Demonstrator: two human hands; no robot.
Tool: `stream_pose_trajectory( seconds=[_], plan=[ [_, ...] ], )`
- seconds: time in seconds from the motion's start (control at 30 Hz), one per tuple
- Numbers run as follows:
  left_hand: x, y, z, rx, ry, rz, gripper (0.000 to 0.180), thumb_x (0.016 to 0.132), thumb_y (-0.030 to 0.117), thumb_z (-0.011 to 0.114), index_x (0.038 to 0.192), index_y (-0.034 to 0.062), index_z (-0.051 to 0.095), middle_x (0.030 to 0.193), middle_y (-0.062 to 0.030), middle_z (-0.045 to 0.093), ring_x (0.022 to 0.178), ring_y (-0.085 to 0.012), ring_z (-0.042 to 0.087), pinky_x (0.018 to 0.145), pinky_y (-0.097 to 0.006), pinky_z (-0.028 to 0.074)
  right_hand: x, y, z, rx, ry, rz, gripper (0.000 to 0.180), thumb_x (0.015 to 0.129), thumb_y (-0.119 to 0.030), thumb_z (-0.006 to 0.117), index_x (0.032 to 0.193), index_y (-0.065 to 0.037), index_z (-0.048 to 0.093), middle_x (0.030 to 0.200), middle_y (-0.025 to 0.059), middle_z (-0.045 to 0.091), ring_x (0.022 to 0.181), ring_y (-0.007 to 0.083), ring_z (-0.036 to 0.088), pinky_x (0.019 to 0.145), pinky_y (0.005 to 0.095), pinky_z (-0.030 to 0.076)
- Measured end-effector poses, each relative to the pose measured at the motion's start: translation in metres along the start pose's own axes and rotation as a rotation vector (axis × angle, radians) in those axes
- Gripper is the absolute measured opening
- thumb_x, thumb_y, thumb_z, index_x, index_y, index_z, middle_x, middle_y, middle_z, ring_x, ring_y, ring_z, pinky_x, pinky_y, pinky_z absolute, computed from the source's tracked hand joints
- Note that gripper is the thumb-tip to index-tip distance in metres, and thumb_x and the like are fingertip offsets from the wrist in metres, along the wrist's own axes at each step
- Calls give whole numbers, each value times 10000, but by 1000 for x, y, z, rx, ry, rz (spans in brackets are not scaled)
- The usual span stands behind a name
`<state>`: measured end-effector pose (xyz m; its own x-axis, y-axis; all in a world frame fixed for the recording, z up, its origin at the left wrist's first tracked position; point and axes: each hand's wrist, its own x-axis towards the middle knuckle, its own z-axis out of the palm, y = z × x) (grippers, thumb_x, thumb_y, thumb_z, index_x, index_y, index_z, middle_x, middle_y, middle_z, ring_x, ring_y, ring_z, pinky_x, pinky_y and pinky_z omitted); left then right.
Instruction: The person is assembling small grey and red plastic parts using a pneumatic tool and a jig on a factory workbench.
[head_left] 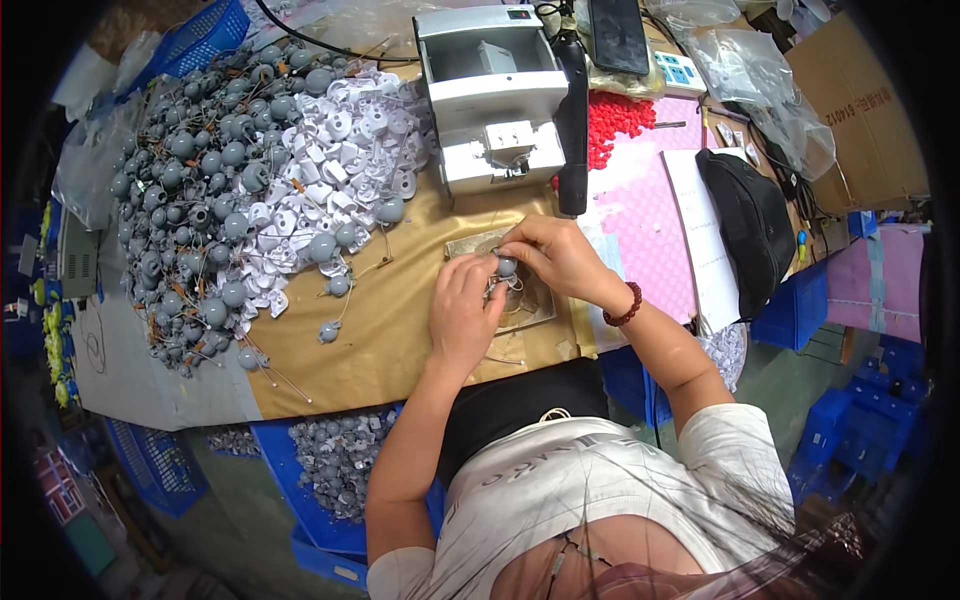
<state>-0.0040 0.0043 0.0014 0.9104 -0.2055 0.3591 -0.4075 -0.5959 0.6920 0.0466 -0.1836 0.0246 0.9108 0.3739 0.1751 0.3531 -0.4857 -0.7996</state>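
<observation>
Between my two hands is a small grey ball-shaped part with thin wires hanging below it. My left hand is closed, its fingers and thumb gripping the part from the left. From the right, my right hand pinches at the top of the same part with thumb and forefinger; what exactly the fingertips press on is too small to make out. Beneath both hands lies a square plate on the brown table cover. A loose wire lies near the table's front edge, just below my left hand.
A heap of grey ball parts and white plastic pieces covers the left. A silver machine stands beyond my hands, beside red pieces. Notebook and black bag lie right. A blue crate sits below the table.
</observation>
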Motion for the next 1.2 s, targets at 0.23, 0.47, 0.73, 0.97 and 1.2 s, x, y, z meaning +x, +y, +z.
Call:
stream_pose_trajectory(
  seconds=[0.23,0.47,0.73,0.97,1.2],
  plan=[
    [-1,1,-1,13,-18,13,357,769,41,762,1093,28,613,1079,-145,659,1100,-365,593,940,-445,491,-4,10,22,32,171,-6,115,956,-129,649,947,-24,601,778,176,668,716,373,663,602,409,507],
    [2,4,-1,28,-33,20,362,771,39,758,1102,21,612,1065,-152,651,1090,-361,593,937,-443,489,7,6,26,80,211,125,153,1001,-171,592,980,-21,575,773,183,662,712,392,657,616,431,501],
    [-7,1,-7,-96,-16,11,335,811,66,752,1114,32,611,1092,-151,656,1065,-360,605,926,-454,492,13,0,16,359,111,263,183,1044,-166,520,1128,-19,590,854,134,694,741,219,686,660,328,525],
    [-106,-4,-152,197,-469,-277,298,826,122,763,1081,29,639,1045,-154,683,962,-338,657,814,-400,530,-4,42,-30,525,60,218,199,1055,-161,528,1164,-10,599,940,38,681,780,82,650,712,231,533],
    [-139,-23,-249,216,-540,-760,212,862,173,732,982,24,642,832,-163,682,764,-315,678,688,-407,526,-18,71,-60,414,117,312,187,1040,-154,558,1110,2,634,926,42,691,781,75,621,726,238,515]
  ],
)
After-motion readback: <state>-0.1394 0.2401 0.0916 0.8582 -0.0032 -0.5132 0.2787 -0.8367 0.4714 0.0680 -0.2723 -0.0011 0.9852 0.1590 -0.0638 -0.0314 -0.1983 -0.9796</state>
